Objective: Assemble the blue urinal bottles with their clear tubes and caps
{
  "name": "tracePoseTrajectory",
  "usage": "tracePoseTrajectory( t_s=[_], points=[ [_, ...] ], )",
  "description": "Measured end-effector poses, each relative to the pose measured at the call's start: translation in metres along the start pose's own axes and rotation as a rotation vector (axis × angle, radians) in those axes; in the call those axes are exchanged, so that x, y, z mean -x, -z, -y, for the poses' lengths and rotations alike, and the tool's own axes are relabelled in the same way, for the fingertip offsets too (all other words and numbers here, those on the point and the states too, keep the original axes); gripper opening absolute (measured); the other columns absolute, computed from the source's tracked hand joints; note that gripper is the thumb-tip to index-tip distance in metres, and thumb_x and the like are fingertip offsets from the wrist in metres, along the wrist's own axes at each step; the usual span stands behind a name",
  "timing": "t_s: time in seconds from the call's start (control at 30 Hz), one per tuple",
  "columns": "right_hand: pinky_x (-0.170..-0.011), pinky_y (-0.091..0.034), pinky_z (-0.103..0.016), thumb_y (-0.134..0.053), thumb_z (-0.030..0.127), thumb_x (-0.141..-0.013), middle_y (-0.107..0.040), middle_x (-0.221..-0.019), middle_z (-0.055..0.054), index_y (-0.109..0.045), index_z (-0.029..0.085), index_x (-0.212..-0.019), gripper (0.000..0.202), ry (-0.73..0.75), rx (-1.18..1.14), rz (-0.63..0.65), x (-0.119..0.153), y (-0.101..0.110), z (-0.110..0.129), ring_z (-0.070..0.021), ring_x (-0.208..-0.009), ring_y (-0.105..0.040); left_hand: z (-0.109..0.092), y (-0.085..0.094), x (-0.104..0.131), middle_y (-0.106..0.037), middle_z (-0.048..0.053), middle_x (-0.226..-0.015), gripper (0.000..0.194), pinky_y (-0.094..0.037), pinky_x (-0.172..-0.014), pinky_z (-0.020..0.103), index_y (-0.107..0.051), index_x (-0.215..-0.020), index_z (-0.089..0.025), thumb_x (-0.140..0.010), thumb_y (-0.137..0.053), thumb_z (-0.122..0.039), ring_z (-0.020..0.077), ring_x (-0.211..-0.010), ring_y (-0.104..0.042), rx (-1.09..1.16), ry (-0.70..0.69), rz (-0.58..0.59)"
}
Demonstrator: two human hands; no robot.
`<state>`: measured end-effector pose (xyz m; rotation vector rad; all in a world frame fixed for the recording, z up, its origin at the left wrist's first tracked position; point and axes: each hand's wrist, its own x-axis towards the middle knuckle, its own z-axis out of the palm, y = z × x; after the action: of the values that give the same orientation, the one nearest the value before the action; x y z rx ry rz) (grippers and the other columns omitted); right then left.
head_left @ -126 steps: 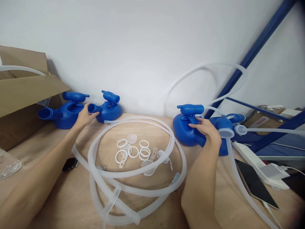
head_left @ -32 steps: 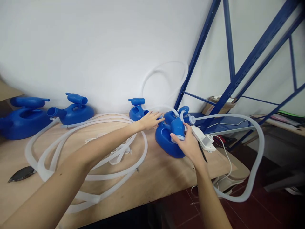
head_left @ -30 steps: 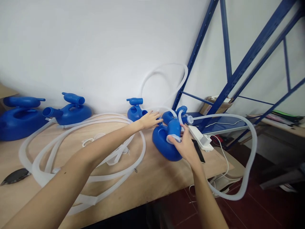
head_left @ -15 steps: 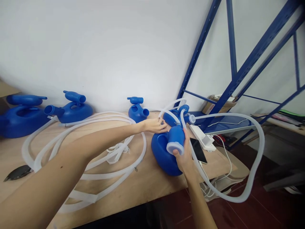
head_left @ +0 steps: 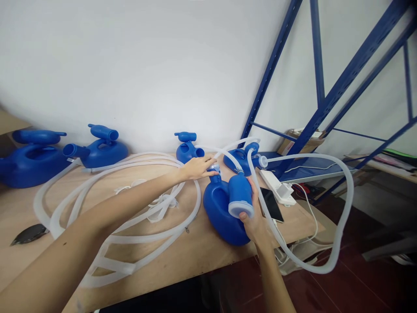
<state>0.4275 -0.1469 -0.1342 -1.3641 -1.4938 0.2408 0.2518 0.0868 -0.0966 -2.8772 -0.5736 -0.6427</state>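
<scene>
My right hand (head_left: 256, 217) is closed around a blue cup-shaped funnel (head_left: 240, 191) with a translucent lid facing down toward me. A clear hose (head_left: 226, 153) joins its upper end. Behind and beside it, a blue plastic urinal bottle (head_left: 224, 221) with a handle hole lies on the table, tilted, its neck pointing away. At that neck my left hand (head_left: 199, 168) has its thumb and fingers around a translucent cap (head_left: 214, 168), which they partly hide. Another blue bottle (head_left: 233, 160) with a hose fitting lies just beyond.
More blue bottles (head_left: 104, 152) stand along the wall. Coiled clear hoses (head_left: 146, 237) cover the table's left and middle. A phone (head_left: 272, 204), a white power strip (head_left: 276, 187) and cables lie at the right. One hose (head_left: 350, 195) loops past the table edge, before a blue metal rack (head_left: 312, 126).
My left hand has moved slightly left and its fingers have stretched out over the cap. The bottle's neck now shows more, and the funnel has come down a little.
</scene>
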Motion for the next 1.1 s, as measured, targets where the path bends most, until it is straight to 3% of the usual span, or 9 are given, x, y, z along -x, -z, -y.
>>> tracePoseTrajectory(
  t_s=[0.17,0.47,0.7,0.87,1.0,1.1],
  points=[
    [-0.125,-0.035,-0.060,-0.040,0.099,-0.075,-0.034,-0.169,-0.015,-0.017,0.026,-0.167,0.120,0.064,0.018,0.013,-0.003,0.001,-0.002,-0.0404,-0.156,-0.034,0.003,-0.013,-0.004,-0.076,0.010,-0.112,0.048,-0.052,-0.089,0.028,-0.061,-0.140,-0.017,-0.112,-0.033,-0.046,0.0217,-0.100,-0.073,0.105,-0.002,0.039],
    [-0.126,-0.028,-0.068,-0.044,0.097,-0.076,-0.030,-0.171,-0.017,-0.019,0.025,-0.167,0.119,0.102,0.001,0.031,-0.002,0.005,-0.007,-0.0448,-0.156,-0.031,0.006,-0.018,-0.005,-0.073,0.007,-0.080,0.051,-0.047,-0.070,0.026,-0.072,-0.119,-0.014,-0.111,-0.034,-0.048,0.0194,-0.071,-0.069,0.205,0.049,0.017],
    [-0.127,-0.026,-0.070,-0.044,0.096,-0.078,-0.028,-0.172,-0.012,-0.017,0.032,-0.167,0.112,0.131,0.022,0.044,-0.003,0.010,-0.017,-0.0443,-0.158,-0.028,0.001,-0.023,0.000,-0.071,0.005,-0.079,0.046,-0.047,-0.072,0.027,-0.074,-0.107,-0.017,-0.108,-0.042,-0.050,0.0183,-0.070,-0.066,0.326,0.140,-0.058],
    [-0.125,-0.035,-0.066,-0.041,0.100,-0.074,-0.037,-0.168,-0.014,-0.025,0.028,-0.166,0.118,0.074,-0.029,0.027,0.008,0.015,-0.020,-0.0452,-0.154,-0.037,0.013,-0.024,0.005,-0.070,0.006,-0.079,0.052,-0.049,-0.070,0.028,-0.071,-0.102,-0.014,-0.110,-0.028,-0.043,0.0193,-0.070,-0.067,0.451,0.324,-0.146],
    [-0.121,-0.041,-0.064,-0.042,0.100,-0.073,-0.054,-0.155,-0.016,-0.036,0.027,-0.163,0.116,0.026,-0.015,0.073,0.016,0.018,-0.023,-0.0442,-0.150,-0.043,0.028,-0.012,0.003,-0.074,0.004,-0.090,0.042,-0.053,-0.076,0.027,-0.071,-0.114,-0.017,-0.106,-0.038,-0.041,0.0200,-0.082,-0.070,0.592,0.327,-0.125],
    [-0.120,-0.043,-0.063,-0.040,0.100,-0.074,-0.059,-0.150,-0.017,-0.037,0.025,-0.162,0.116,0.024,-0.051,0.055,0.018,0.018,-0.026,-0.0431,-0.149,-0.045,0.035,0.002,-0.005,-0.076,0.006,-0.101,0.034,-0.056,-0.077,0.028,-0.073,-0.114,-0.018,-0.100,-0.049,-0.038,0.0208,-0.087,-0.070,0.690,0.321,-0.093]
  ],
)
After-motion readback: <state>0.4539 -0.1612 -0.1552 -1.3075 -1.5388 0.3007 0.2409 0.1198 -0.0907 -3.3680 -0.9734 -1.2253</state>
